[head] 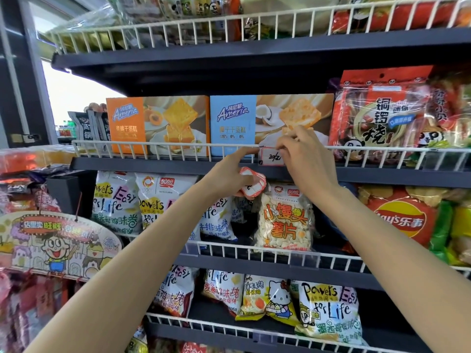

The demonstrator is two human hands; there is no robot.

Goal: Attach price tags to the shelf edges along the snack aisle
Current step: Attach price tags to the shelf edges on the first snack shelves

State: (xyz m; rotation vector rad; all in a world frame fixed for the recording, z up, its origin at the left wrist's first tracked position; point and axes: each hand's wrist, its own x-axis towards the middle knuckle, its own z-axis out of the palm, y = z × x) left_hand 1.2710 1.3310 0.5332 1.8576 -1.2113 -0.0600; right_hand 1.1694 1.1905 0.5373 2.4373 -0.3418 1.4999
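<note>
A white price tag with a red border and handwritten numbers hangs on the white wire rail of the middle shelf, under a blue Ameria box. My right hand pinches the tag's right end against the rail. My left hand holds a stack of spare red-and-white tags in its curled fingers, while its index finger reaches up and touches the rail just left of the hanging tag.
An orange Ameria box stands left of the blue one, red snack bags to the right. Chip bags fill the shelves below. A cartoon hanging sign sticks out at lower left. A window lies beyond the shelf's left end.
</note>
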